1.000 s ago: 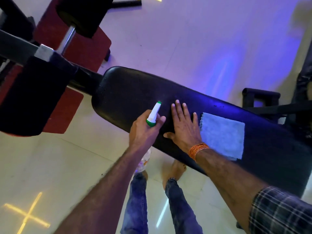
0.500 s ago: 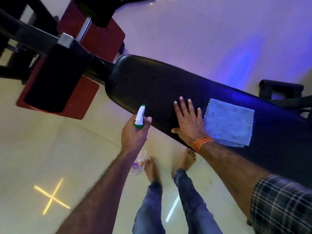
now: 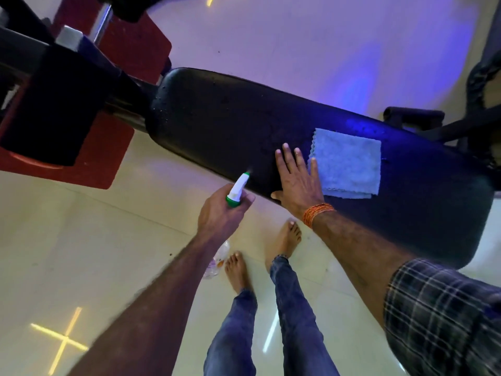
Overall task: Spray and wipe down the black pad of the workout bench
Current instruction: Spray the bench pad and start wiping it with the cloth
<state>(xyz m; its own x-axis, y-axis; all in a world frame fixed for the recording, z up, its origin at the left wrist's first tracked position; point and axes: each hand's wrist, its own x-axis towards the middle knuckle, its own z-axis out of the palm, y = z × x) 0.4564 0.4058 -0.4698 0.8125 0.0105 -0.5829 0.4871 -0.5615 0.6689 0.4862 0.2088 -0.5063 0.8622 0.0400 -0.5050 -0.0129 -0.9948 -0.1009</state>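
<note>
Head view, pad: the long black padded vinyl bench pad point(image 3: 217, 126) is running diagonally from upper left to lower right, with droplets speckling its upper-left end.
Head view, left hand: the left hand point(image 3: 223, 213) is wrapping closed around the neck of a clear plastic spray bottle with a white-and-green nozzle point(image 3: 238, 189), the nozzle tip pointing at the pad's near edge; a faint wisp at the tip may be spray, though it is too blurred to be sure.
Head view, right hand: the right hand point(image 3: 296, 180) is lying flat on the pad with fingers spread, clasping nothing.
Head view, cloth: the folded light-blue microfibre cloth point(image 3: 348, 164) is resting on the pad, its scalloped edge touching the right little finger.
Head view, surroundings: bare feet are standing on glossy cream floor tiles point(image 3: 67, 240) beside the bench.
Step in hand: judging by the droplets and raised bottle, spraying is going on and wiping is not yet begun.
Next move: it is probably calling for the right hand to slide onto the cloth, gather it, and sweep along the wetted length.
</note>
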